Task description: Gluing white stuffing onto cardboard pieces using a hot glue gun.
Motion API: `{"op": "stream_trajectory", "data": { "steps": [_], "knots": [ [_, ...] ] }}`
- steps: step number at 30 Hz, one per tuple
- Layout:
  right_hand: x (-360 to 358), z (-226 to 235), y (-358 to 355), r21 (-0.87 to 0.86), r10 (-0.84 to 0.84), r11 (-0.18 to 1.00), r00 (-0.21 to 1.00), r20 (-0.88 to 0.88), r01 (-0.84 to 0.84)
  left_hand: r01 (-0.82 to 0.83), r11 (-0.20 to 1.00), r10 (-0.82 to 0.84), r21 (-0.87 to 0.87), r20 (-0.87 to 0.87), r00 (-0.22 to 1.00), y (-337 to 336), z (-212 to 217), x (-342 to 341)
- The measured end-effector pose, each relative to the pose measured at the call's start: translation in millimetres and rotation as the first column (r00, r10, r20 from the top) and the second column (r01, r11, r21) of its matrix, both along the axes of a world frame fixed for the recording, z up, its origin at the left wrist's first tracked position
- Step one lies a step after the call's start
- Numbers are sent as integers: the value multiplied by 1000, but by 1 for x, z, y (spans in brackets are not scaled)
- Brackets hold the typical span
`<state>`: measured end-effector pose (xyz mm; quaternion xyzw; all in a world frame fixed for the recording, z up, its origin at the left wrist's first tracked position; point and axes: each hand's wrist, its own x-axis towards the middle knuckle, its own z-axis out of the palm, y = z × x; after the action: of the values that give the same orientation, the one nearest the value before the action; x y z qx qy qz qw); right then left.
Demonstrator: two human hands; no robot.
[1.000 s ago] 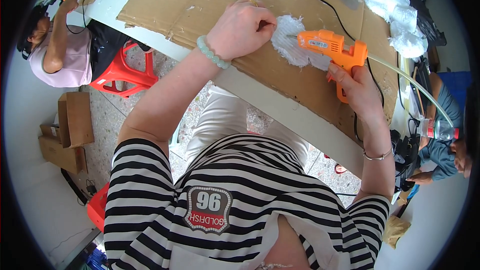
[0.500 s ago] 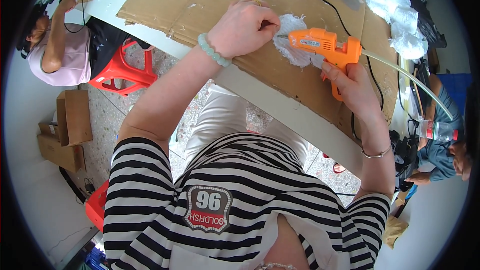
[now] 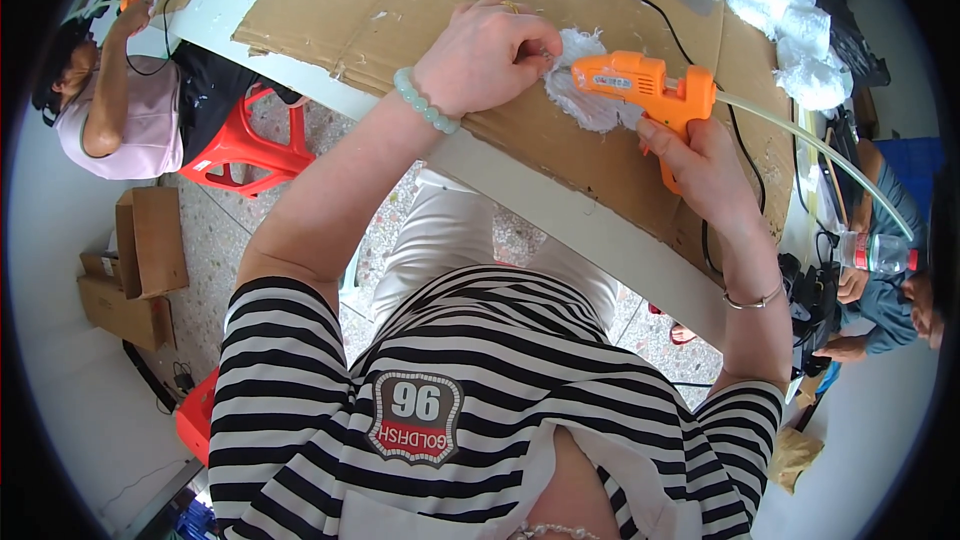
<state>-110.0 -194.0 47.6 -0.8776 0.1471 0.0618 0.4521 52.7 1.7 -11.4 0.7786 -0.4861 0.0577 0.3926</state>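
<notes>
My right hand (image 3: 705, 165) is wrapped round the handle of an orange glue gun (image 3: 640, 77), a pale glue stick (image 3: 820, 145) trailing from its back. The nozzle points left, over a white fuzzy, shaggy piece (image 3: 585, 105) that lies on brown cardboard (image 3: 400, 30). At that piece's left edge, my left hand (image 3: 490, 55) is closed in a pinch, thumb against fingers. Whatever sits between those fingertips is hidden or too small to make out. A pale green bead bracelet (image 3: 425, 105) circles my left wrist.
White fluffy bundles (image 3: 770, 10) lie along the far side of the table. A black cord (image 3: 735, 130) runs over the cardboard beside the gun. On the left a person (image 3: 120, 110) sits on a red stool (image 3: 255, 155); another person (image 3: 885, 320) is at the right, near a plastic bottle (image 3: 875, 252).
The glue gun has shifted slightly left and up, its nozzle still by the fuzzy piece. My left hand has hardly moved and stays pinched.
</notes>
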Motion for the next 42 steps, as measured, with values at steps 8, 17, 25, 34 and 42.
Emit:
{"op": "stream_trajectory", "data": {
  "steps": [8, 17, 25, 34, 42],
  "knots": [
    [-21, 7, -9, -20, -21, 1000, 1000, 16, 21, -50, 999, 48, 14, 126, 991, -1, 2, -1],
    [-22, 1, -19, 349, -112, 937, 964, 242, 22, -179, 984, 181, -26, 138, 974, 27, 26, -24],
    [14, -9, -5, 594, -215, 803, 904, 370, -52, -241, 969, 217, 52, 281, 935, 16, 12, -57],
    [26, -33, -14, 724, -296, 690, 918, 263, 15, -325, 944, 310, 59, 182, 933, -7, 15, -61],
    [27, -42, -18, 770, -305, 637, 902, 306, -45, -206, 976, 165, 77, 366, 916, -12, 22, -61]
  ]
}}
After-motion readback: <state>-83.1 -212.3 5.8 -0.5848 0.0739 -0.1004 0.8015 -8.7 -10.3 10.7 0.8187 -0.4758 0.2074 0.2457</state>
